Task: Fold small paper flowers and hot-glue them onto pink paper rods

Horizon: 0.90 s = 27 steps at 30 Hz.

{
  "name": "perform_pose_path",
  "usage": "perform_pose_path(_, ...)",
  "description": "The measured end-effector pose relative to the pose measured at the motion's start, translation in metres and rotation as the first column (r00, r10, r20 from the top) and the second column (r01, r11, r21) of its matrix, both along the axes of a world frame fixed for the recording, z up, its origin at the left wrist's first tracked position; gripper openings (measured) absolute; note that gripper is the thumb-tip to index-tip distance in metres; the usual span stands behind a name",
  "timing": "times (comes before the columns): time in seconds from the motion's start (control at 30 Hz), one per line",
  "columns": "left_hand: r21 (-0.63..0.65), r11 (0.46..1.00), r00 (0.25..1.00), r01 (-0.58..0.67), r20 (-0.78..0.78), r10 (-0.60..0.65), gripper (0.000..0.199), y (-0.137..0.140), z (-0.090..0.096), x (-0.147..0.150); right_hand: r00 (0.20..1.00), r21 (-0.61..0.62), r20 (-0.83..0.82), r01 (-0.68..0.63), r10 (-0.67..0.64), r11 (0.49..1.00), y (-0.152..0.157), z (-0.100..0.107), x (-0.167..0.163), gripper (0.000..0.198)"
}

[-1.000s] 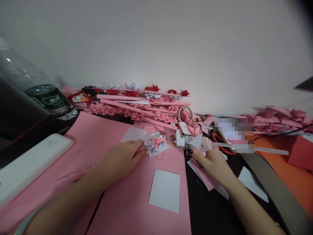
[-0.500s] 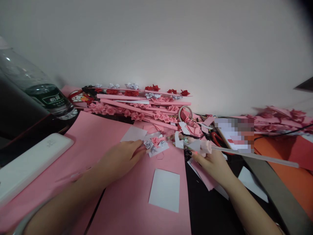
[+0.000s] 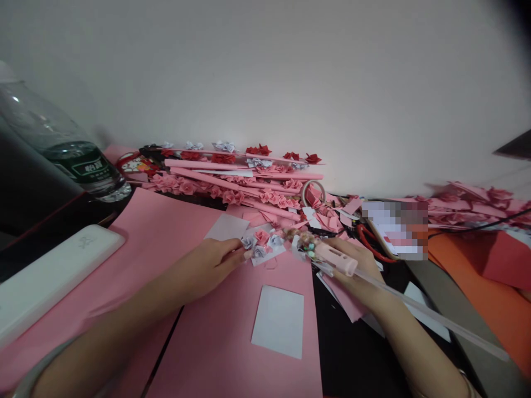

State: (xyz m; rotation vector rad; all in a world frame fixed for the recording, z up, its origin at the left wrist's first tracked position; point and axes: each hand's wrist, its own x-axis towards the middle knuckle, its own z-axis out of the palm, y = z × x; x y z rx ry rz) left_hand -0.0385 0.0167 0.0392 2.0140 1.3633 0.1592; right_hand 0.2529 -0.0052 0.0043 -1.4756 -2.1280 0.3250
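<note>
Small folded paper roses [image 3: 260, 239], pink and pale lilac, sit clustered on a white paper piece [image 3: 271, 257] over the pink sheet. My left hand [image 3: 218, 260] pinches the left edge of this cluster; the exact contact is partly hidden. In my right hand [image 3: 352, 265] is a pink hot glue gun [image 3: 334, 258], its front part crusted with colourful bits. A long translucent glue stick [image 3: 431, 312] runs out of its rear toward the lower right. The gun's front end points left, close to the roses but apart from them. Near my left fingertips lies a whitish paper square [image 3: 226, 228].
Rolled pink paper and paper flowers [image 3: 232, 196] are heaped along the wall, with a tape roll [image 3: 313, 193] beside them. A white power bank [image 3: 62, 276] and a water bottle [image 3: 87, 163] stand left. A white card [image 3: 279, 321] lies in front; orange paper [image 3: 468, 265] is right.
My right hand has turned the glue gun, so its glue stick now slopes lower to the right. The gun's body shows more openly. My left hand stays by the roses, which show more fully.
</note>
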Motion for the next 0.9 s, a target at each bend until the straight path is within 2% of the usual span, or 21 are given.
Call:
perform_pose_path(0.1,0.007,1.0,1.0,0.021,0.017,-0.021,0.039,0.0,0.0,-0.001,1.0,0.043,-0.02,0.016,-0.015,0.999,0.0,0.0,0.0,0.02)
perform_pose_path(0.23,0.054,0.998,0.999,0.019,-0.041,-0.017,0.035,0.002,-0.003,-0.002,0.98,-0.024,-0.178,0.09,-0.093,0.996,-0.002,0.0,0.0,0.019)
perform_pose_path(0.33,0.137,0.99,0.995,0.018,-0.1,-0.004,0.029,0.002,-0.008,-0.003,0.964,-0.041,-0.253,0.079,-0.087,0.996,-0.004,0.0,0.0,0.024)
perform_pose_path(0.5,0.179,0.983,0.984,0.028,-0.18,0.005,0.03,0.002,-0.013,-0.003,0.981,-0.113,-0.184,0.034,-0.054,0.993,-0.005,0.001,-0.002,0.029)
perform_pose_path(0.67,0.173,0.984,0.98,0.043,-0.198,-0.008,0.031,0.002,-0.015,-0.002,0.975,-0.073,-0.208,0.058,-0.072,0.996,-0.004,0.0,-0.004,0.031)
perform_pose_path(0.8,0.19,0.981,0.978,0.05,-0.207,-0.01,0.031,0.002,-0.018,-0.003,0.984,-0.11,-0.174,0.023,-0.042,0.994,-0.005,0.002,-0.005,0.03)
perform_pose_path(0.9,0.209,0.976,0.978,0.059,-0.21,-0.015,0.031,0.002,-0.02,-0.004,0.983,-0.092,-0.172,0.052,-0.068,0.994,-0.006,0.005,-0.007,0.029)
